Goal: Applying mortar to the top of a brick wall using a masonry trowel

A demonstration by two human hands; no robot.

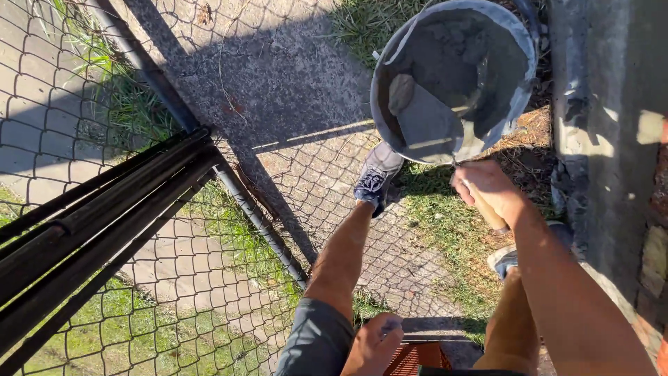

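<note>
**Trowel goes into the mortar bucket beside a chain-link fence**

Seen from above, a person stands on a patch of grass and paving, one grey shoe planted just below a grey bucket that is tilted toward the viewer. The right hand is wrapped in a closed grip around the wooden handle of a trowel, whose blade lies inside the bucket, its face coated in wet grey mortar. The mortar sits in the bucket, heaped against the far wall, and the blade rests below and in front of it. The left hand hangs low near the left knee, fingers curled loosely; whether it holds anything cannot be told, though a reddish block shows just beside it at the bottom edge. A chain-link fence with dark rails runs along the left, and a mortar-streaked concrete ledge rises on the right.

To load the trowel well from this position, a judgement from the picture suggests keeping the wrist firm, sliding the blade flat under the heap rather than stabbing at it, and lifting level so the wet mix stays centred on the blade. With the bucket tilted, a steady, short scoop looks safer than a deep one.
</note>
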